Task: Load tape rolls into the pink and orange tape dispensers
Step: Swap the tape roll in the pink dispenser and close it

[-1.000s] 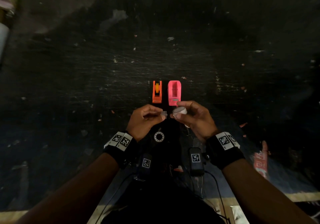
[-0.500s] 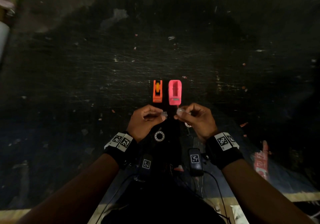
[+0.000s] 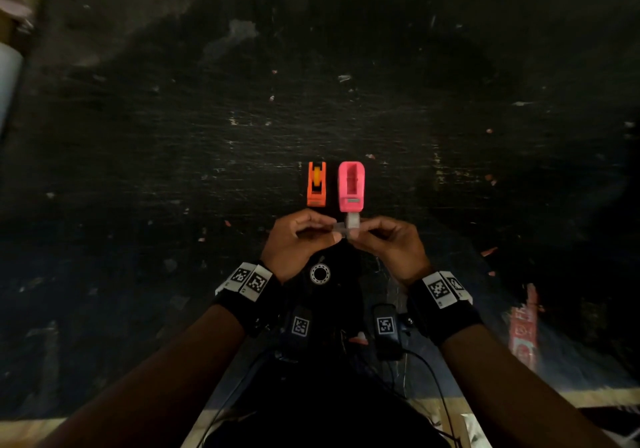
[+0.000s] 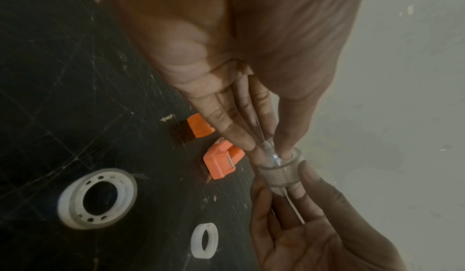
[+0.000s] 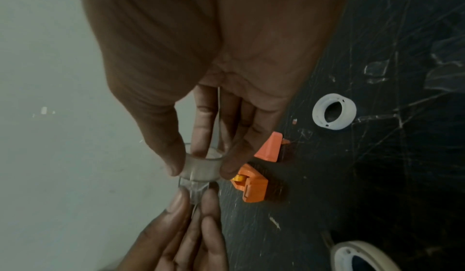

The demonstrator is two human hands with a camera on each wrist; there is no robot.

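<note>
My right hand (image 3: 388, 246) grips the clear tape roll (image 3: 352, 221); my left hand (image 3: 298, 239) pinches its free end (image 3: 338, 228). I'd peel slowly, keeping the strip taut and untwisted; then drop the roll into the pink dispenser (image 3: 351, 187) just beyond.

A scratched black tabletop (image 3: 173, 170) fills most of the frame, flecked with pale scraps. A red printed wrapper (image 3: 523, 329) can be seen lower right, and pale rolled stuff (image 3: 10, 76) far left.

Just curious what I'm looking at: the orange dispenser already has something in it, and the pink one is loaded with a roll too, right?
Not quite. The head view shows the pink dispenser with an empty well. The orange dispenser does hold a yellow piece, and the clear tape roll is between the hands.
</note>
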